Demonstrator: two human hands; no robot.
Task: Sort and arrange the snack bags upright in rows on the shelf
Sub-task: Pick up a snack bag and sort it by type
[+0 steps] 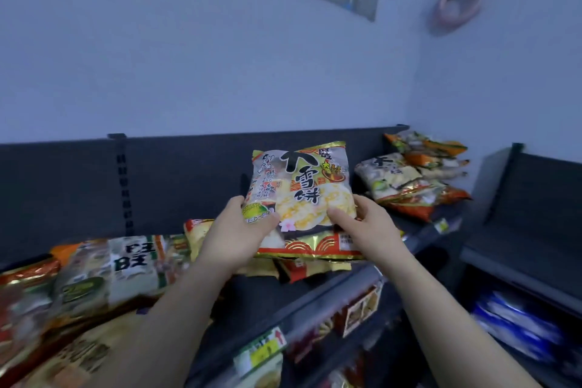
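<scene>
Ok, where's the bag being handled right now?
Centre of the head view: the snack bag is held upright by the left hand and right hand at its lower corners, above a flat-lying bag, left of the heaped bags.

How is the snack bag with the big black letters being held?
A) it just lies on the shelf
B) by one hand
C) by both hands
C: the left hand and the right hand each grip a lower corner of the snack bag, holding it upright.

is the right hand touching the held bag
Touching. The head view shows the thumb of the right hand pressed on the front of the bag at its lower right corner, with no gap.
</scene>
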